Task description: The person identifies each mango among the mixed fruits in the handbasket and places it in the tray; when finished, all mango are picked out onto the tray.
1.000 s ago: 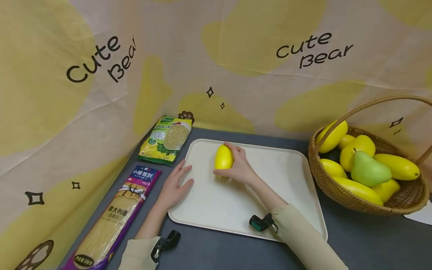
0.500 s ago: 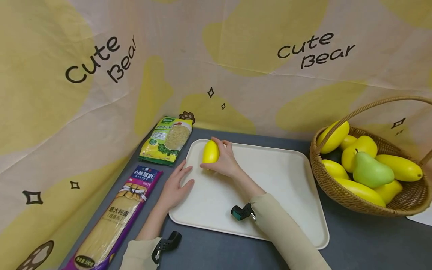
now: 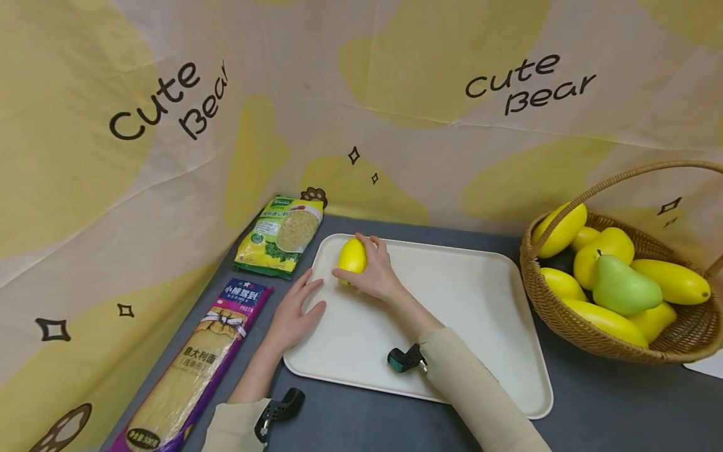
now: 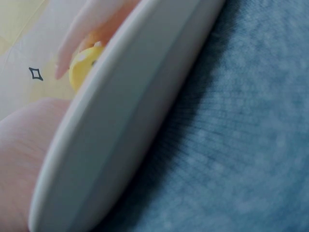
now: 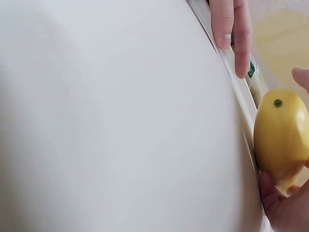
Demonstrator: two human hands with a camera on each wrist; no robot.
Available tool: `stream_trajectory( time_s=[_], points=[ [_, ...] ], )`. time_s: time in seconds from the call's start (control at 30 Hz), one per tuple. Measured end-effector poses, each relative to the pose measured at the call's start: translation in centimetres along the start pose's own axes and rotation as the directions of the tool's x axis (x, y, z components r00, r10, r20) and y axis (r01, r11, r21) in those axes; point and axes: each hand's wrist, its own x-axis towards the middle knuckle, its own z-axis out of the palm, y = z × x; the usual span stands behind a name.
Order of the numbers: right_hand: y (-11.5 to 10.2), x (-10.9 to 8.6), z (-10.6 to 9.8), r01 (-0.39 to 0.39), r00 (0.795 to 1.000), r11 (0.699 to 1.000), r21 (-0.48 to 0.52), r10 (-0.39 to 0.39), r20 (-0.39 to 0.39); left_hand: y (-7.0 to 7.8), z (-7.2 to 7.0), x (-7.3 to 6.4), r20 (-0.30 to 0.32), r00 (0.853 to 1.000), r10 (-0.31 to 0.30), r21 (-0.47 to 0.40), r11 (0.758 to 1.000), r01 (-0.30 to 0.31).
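Note:
A yellow lemon (image 3: 353, 256) is at the far left part of a white tray (image 3: 452, 326). My right hand (image 3: 375, 273) grips it between thumb and fingers from the right side. The right wrist view shows the lemon (image 5: 281, 137) with its green stem end and thumb and fingertips around it. My left hand (image 3: 294, 317) rests on the tray's left rim, fingers extended and thumb apart. In the left wrist view the tray's edge (image 4: 125, 116) covers most of that hand and part of the lemon (image 4: 82, 67).
A wicker basket (image 3: 615, 355) stands right of the tray, holding several yellow fruits and a green pear (image 3: 626, 285). To the left lie a long pack of pasta (image 3: 198, 367) and a yellow-green food bag (image 3: 279, 237). Printed cloth walls (image 3: 418, 113) close off the back and left.
My right hand has carried the lemon leftward across the tray, toward its far left corner, and barely moved in the last half second. The left hand has stayed at the tray's rim.

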Motion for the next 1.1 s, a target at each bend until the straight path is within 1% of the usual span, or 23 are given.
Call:
stream_trajectory(
  time_s=[0.13,0.3,0.53,0.7,1.1],
  points=[
    [-0.06,-0.20,-0.34,0.002,1.000,1.000,0.016,-0.003,0.031,0.00,-0.03,-0.05,0.000,1.000,-0.003,-0.003,1.000,0.003],
    [0.26,-0.16,-0.49,0.036,0.998,0.999,0.019,-0.037,0.046,0.03,-0.05,-0.02,0.002,1.000,-0.009,-0.004,1.000,0.009],
    [0.38,0.01,-0.23,0.048,0.999,0.998,0.031,-0.049,0.019,0.07,-0.04,-0.01,0.002,1.000,-0.006,-0.006,1.000,0.006],
    [0.62,0.10,-0.03,0.044,0.999,0.999,0.027,-0.044,0.002,0.24,-0.05,-0.08,0.002,1.000,-0.002,-0.016,1.000,0.002],
    [0.61,-0.09,-0.18,0.047,0.999,0.998,0.042,-0.047,0.002,0.13,-0.06,-0.08,-0.006,1.000,0.019,-0.009,1.000,-0.019]
  ],
)
